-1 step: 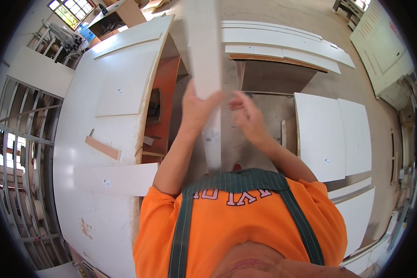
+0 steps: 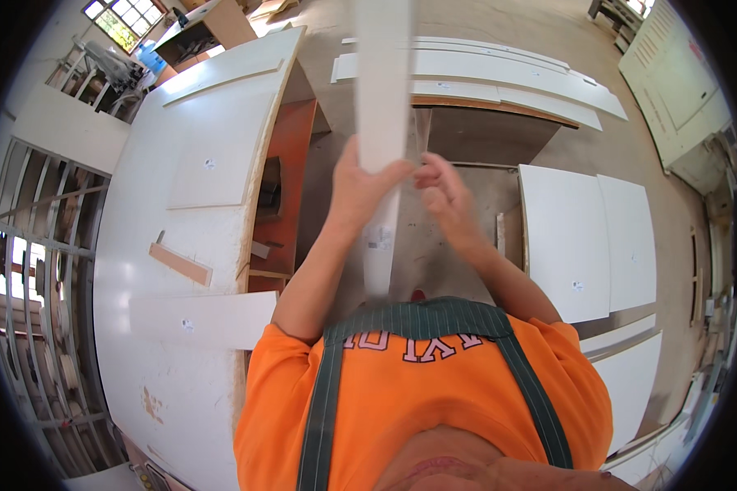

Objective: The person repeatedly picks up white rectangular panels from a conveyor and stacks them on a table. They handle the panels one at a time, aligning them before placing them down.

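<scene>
A long, narrow white board (image 2: 384, 90) stands lengthwise in front of me, its far end running out of the top of the view. My left hand (image 2: 362, 186) is closed around it, thumb across the face and fingers behind the left edge. A small printed label (image 2: 379, 238) is stuck on the board's near part. Just off the right edge, by my left thumb, is my right hand (image 2: 452, 204), slightly blurred. Its fingers are loosely bent and a little apart, and I see nothing in them.
To my left is a large white-topped workbench (image 2: 139, 360) carrying a panel (image 2: 213, 319) and a small wooden piece (image 2: 180, 263). More white panels lie at the right (image 2: 565, 245) and ahead (image 2: 499, 69). A pale metal cabinet (image 2: 671, 90) stands far right, a metal rack (image 2: 49, 237) far left.
The board and my left hand have shifted a little to the right. My right hand has moved slightly right too, its fingers more bent than before.
</scene>
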### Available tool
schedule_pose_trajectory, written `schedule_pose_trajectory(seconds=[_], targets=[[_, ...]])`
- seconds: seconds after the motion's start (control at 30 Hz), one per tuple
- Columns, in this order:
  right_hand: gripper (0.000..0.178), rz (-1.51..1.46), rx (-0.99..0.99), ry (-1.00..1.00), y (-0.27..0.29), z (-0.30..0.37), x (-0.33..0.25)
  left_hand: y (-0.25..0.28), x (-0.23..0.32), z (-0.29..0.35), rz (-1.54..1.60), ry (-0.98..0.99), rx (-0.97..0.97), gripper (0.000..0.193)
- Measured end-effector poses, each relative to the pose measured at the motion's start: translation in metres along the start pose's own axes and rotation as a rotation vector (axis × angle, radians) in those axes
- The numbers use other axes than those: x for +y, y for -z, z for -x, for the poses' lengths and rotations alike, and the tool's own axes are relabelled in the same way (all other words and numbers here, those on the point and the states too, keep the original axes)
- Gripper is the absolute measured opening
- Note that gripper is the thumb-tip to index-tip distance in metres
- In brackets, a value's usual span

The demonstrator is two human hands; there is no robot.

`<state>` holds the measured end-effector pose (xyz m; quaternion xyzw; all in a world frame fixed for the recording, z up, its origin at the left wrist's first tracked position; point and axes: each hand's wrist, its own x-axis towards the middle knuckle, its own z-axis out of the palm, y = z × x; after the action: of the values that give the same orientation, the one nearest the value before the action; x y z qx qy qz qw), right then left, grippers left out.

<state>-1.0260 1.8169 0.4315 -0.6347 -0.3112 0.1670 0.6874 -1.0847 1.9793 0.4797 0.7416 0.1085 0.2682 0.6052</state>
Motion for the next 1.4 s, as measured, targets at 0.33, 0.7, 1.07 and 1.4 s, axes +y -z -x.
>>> schedule_pose_trajectory(seconds=[0.33, 0.7, 1.07, 1.4], targets=[[0.059, -0.126, 0.488, 0.063, 0.119, -0.055, 0.031, -0.119, -0.035, -0.106, -0.327, 0.077, -0.783, 0.066], [0.043, -0.341, 1.034, -0.284, 0.221, -0.195, 0.122, -0.099, -0.145, -0.253, -0.693, -0.357, -0.891, 0.108], [0.036, -0.453, 1.202, -0.552, 0.357, -0.294, 0.266, -0.140, -0.295, -0.393, -0.910, -0.440, -0.790, 0.062], [0.043, -0.329, 1.324, -0.694, 0.519, -0.379, 0.413, -0.305, -0.417, -0.482, -0.959, -0.312, -0.829, 0.060]])
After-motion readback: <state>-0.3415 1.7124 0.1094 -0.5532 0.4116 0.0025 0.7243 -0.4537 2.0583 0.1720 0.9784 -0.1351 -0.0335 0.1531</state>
